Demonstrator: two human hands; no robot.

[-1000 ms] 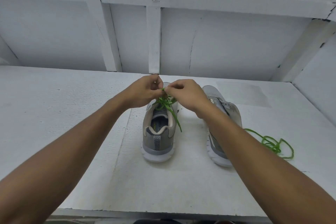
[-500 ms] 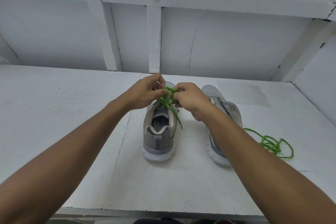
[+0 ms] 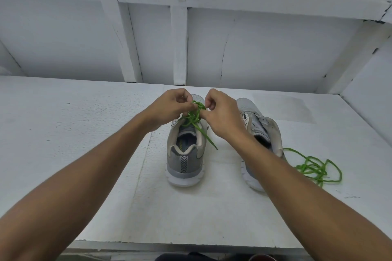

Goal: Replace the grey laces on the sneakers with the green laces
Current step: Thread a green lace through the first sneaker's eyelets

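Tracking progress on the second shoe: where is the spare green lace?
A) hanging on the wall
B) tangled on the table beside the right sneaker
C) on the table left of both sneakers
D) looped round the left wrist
B: the spare green lace lies tangled on the table right of the right sneaker.

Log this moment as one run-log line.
step: tying green lace on left sneaker; left hand: pinches lace; right hand: pinches lace; loose lace: beside right sneaker

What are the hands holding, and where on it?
The left hand and right hand pinch the green lace at its bunched loops over the sneaker.
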